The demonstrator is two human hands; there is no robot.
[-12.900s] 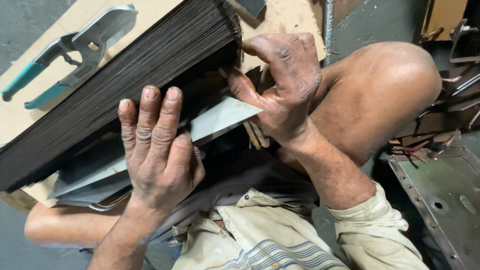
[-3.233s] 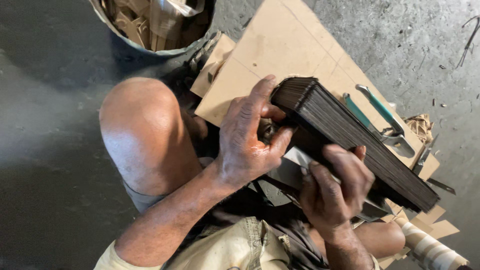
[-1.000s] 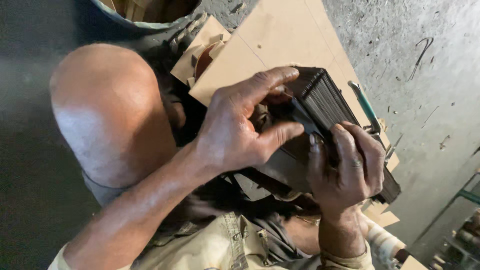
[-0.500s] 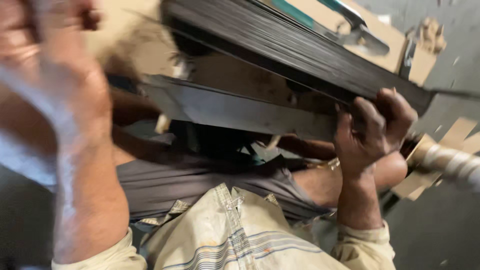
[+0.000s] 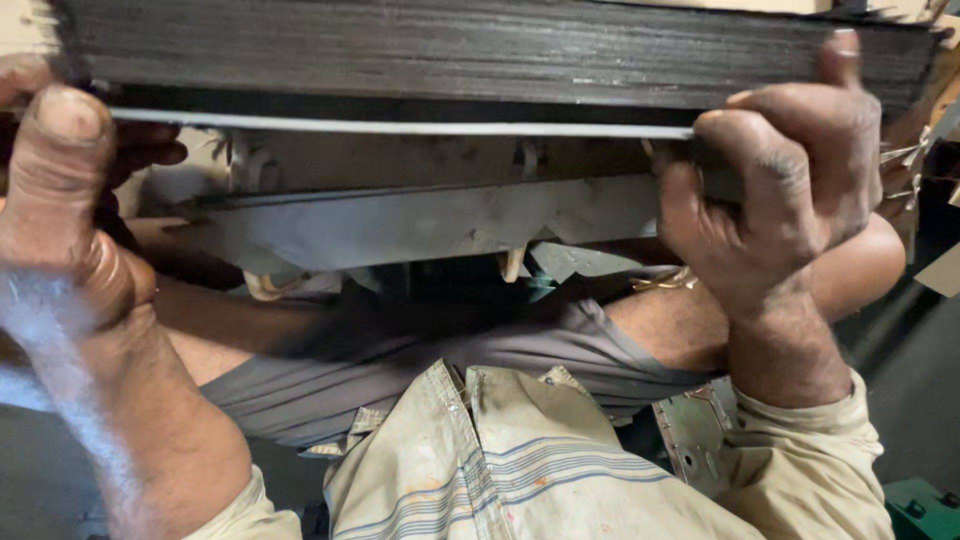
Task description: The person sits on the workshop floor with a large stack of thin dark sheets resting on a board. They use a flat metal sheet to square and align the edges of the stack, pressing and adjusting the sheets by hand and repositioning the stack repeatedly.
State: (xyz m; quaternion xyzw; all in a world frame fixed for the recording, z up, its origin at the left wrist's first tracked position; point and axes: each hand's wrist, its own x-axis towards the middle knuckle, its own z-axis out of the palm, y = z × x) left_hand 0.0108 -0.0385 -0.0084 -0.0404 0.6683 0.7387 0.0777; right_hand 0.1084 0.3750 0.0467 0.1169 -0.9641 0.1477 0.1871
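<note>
**Both hands clamp the sheet stack at its ends**

Nearest: striped cream shirt (image 5: 520,470). Right hand (image 5: 770,190) closed over one end of the thick stack of dark thin metal sheets (image 5: 480,50), held level above the lap. Left hand (image 5: 60,190) grips the other end, thumb up. Likely squaring the edges; steady, even pressure needed. Grey sheet offcut (image 5: 400,225) lies beneath.

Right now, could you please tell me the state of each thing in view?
Thick stack of dark thin metal sheets: held level, gripped at both ends.
Left hand: clasped on the stack's left end.
Right hand: clasped on the stack's right end.
Grey metal sheets: lying underneath, edges uneven.
</note>
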